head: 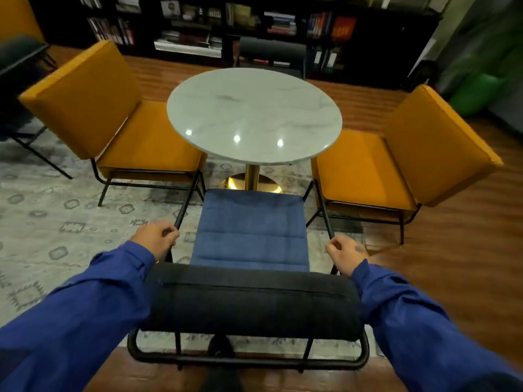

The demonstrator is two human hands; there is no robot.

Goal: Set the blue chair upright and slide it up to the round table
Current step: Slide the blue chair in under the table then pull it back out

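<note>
The blue chair (250, 233) stands upright right in front of me, its blue seat facing the round table (254, 114) and its dark backrest nearest me. The seat's front edge lies close to the table's gold pedestal base. My left hand (157, 239) is closed around the chair's black left frame bar. My right hand (346, 256) is closed on the black right frame bar. Both arms wear blue sleeves.
A mustard chair (93, 108) stands left of the table and another mustard chair (402, 157) stands to its right, flanking the blue chair. A patterned rug (51, 222) covers the floor at left; wood floor at right. Dark bookshelves (226, 24) line the back wall.
</note>
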